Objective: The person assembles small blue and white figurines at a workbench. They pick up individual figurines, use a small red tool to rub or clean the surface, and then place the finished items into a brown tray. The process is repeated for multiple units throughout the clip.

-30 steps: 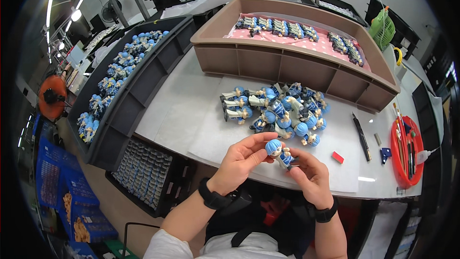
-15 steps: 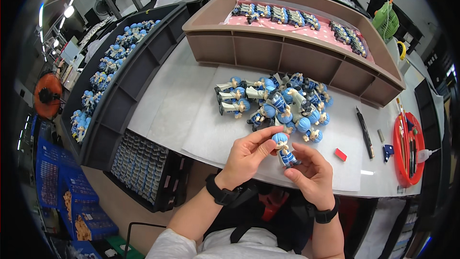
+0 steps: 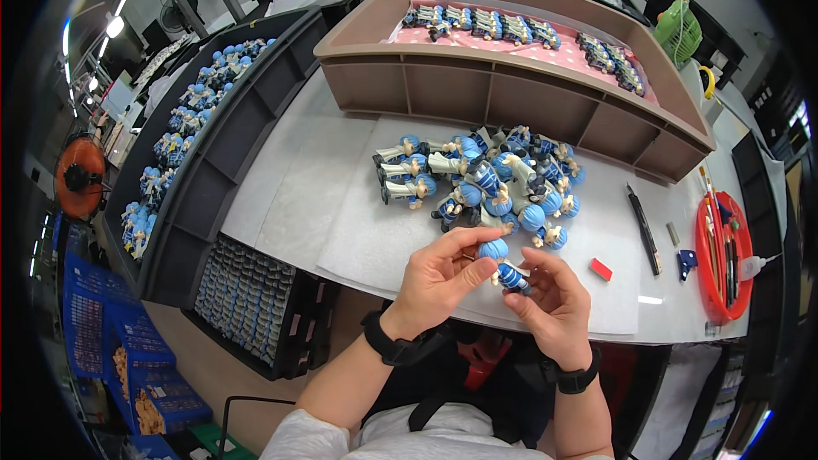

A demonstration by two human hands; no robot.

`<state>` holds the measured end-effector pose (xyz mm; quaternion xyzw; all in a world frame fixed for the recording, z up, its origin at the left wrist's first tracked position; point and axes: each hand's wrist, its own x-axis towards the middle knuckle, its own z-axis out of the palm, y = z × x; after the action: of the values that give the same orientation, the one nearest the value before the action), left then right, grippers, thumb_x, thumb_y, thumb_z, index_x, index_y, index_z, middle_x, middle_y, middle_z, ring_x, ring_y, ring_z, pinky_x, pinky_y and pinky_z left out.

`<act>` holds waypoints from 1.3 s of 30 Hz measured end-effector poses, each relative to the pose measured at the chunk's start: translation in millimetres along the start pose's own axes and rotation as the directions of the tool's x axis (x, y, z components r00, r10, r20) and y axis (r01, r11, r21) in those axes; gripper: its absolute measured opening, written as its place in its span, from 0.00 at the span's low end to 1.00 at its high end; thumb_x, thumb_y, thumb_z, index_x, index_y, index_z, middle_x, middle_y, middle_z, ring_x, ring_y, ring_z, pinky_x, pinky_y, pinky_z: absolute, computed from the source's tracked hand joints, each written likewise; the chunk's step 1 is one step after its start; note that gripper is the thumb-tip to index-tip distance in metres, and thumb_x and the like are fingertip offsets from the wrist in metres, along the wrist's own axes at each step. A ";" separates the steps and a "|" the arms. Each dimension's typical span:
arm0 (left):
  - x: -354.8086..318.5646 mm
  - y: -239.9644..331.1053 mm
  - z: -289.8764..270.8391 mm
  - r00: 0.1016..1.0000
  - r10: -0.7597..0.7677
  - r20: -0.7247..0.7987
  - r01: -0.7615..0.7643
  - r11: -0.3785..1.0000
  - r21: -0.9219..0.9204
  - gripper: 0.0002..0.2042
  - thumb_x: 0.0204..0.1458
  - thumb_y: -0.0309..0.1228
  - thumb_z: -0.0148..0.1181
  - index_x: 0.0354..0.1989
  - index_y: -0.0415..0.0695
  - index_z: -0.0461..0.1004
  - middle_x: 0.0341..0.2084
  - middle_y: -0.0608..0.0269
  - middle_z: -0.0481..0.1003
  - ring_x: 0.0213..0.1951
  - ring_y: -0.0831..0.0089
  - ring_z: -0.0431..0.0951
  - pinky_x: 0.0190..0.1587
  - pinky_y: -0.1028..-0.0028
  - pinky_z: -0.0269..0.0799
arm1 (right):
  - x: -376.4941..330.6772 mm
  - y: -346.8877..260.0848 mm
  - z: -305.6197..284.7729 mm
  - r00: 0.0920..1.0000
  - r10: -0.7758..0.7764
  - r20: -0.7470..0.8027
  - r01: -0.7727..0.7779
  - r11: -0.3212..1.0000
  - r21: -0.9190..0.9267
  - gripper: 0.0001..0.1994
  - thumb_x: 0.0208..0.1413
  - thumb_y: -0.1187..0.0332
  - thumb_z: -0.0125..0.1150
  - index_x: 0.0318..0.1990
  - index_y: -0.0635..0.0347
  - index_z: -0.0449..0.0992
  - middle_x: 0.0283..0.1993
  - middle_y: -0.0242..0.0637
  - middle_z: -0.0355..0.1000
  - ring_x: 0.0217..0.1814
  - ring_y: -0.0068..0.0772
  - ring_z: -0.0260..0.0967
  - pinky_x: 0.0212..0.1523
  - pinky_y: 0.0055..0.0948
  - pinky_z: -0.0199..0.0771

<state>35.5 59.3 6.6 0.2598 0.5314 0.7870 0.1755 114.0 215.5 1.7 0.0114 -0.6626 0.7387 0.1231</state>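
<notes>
Both hands sit slightly lower and closer to the near edge of the table [image 3: 281,196] than half a second ago, and the figure has tipped so its blue head now points up and left. Left hand [image 3: 439,277] curls narrow around the figure [image 3: 503,264], thumb and forefinger pinching the round blue head. Right hand [image 3: 554,307] grips the striped body from below and to the right, fingers bent close, thumb pressed on the lower end. So the figure lies between the two hands, its head in the left fingertips, its body in the right, held just above the white mat [image 3: 375,238] at the near edge of the table.

Beyond the hands, near the middle of the mat, lies a pile [image 3: 486,175] of like blue-headed figures, well apart from the held one. At the far edge stands a brown tray [image 3: 494,89] with rows of figures on a pink liner. Along the left edge runs a dark bin [image 3: 213,162] holding more figures. Right of the mat lie a red eraser [image 3: 601,269] and a black pen [image 3: 643,230]; a red dish [image 3: 724,247] with tools sits at the right edge. Each wrist wears a black band.
</notes>
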 end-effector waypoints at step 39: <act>-1.3 -3.9 -2.6 0.992 0.119 -0.032 -0.118 0.993 0.016 0.21 0.42 0.12 0.58 0.47 0.35 0.65 0.46 0.48 0.68 0.50 0.63 0.69 0.54 0.68 0.66 | -0.3 -10.1 -1.4 0.997 0.032 -0.066 -0.029 0.998 0.049 0.19 0.50 0.85 0.42 0.52 0.69 0.65 0.44 0.39 0.67 0.44 0.24 0.65 0.44 0.21 0.66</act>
<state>35.0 58.1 1.8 0.2792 0.5234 0.7964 0.1179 116.4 217.8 11.3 -0.0204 -0.6402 0.7562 0.1336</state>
